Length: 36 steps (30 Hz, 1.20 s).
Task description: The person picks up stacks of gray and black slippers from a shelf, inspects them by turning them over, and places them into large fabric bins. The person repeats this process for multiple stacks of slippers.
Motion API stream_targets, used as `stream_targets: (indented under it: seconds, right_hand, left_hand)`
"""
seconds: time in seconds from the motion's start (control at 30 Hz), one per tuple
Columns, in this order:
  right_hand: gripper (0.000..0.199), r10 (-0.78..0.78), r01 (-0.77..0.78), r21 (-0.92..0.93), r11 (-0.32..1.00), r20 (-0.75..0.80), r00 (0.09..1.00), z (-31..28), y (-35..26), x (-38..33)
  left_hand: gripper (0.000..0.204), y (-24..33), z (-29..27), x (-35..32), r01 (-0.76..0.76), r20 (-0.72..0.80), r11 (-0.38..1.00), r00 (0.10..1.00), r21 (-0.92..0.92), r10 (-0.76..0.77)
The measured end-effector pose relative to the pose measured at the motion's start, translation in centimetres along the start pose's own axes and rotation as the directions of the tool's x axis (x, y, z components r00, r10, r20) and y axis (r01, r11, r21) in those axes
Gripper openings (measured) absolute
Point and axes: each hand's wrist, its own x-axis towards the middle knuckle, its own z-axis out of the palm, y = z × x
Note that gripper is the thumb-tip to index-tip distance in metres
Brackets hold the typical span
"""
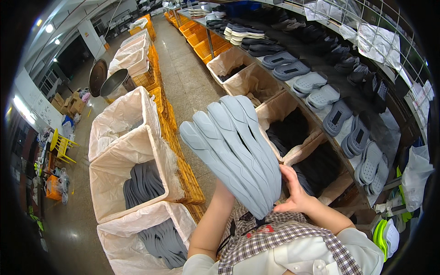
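a fanned stack of pale grey foam-like soles, raised before the brown-checked cloth apron, is seemingly being evened up, the right hand with fingers clasping its edge, the left hand too hidden to tell, and the next move calls for balanced support.

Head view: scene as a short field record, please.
held: stacked light grey soles
right hand: gripping the soles' lower right side
left hand: hidden behind the soles
person's left: lined baskets; nearest two hold darker grey sole-like pieces
person's right: shelf bearing grey footwear pieces
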Motion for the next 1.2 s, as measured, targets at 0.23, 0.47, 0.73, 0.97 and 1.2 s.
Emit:
stream_targets:
  seconds: [0.23,0.47,0.73,0.97,1.2]
  right_hand:
    - [0.065,0.243,-0.206,0.306,0.930,-0.091,0.966,-0.3,-0.8,1.9]
    - [0.054,0.261,-0.197,0.392,0.899,-0.116,0.958,-0.6,-1.2,3.1]
    - [0.054,0.266,-0.195,0.430,0.881,-0.111,0.957,-0.5,-0.9,3.1]
    - [0.054,0.272,-0.196,0.440,0.876,-0.116,0.955,-0.4,-1.1,3.3]
    - [0.054,0.295,-0.215,0.446,0.869,-0.117,0.948,-0.5,-1.3,3.3]
  left_hand:
    - [0.054,0.9,1.7,-0.3,0.312,0.119,0.818,0.949,-0.484,-0.291]
    - [0.055,0.9,2.0,-0.2,0.377,0.252,0.786,0.924,-0.490,-0.287]
    - [0.055,0.7,1.6,0.4,0.393,0.303,0.802,0.912,-0.450,-0.276]
    - [0.055,0.7,1.5,0.5,0.406,0.313,0.796,0.906,-0.450,-0.285]
    - [0.054,0.7,1.5,0.5,0.425,0.318,0.786,0.898,-0.450,-0.303]
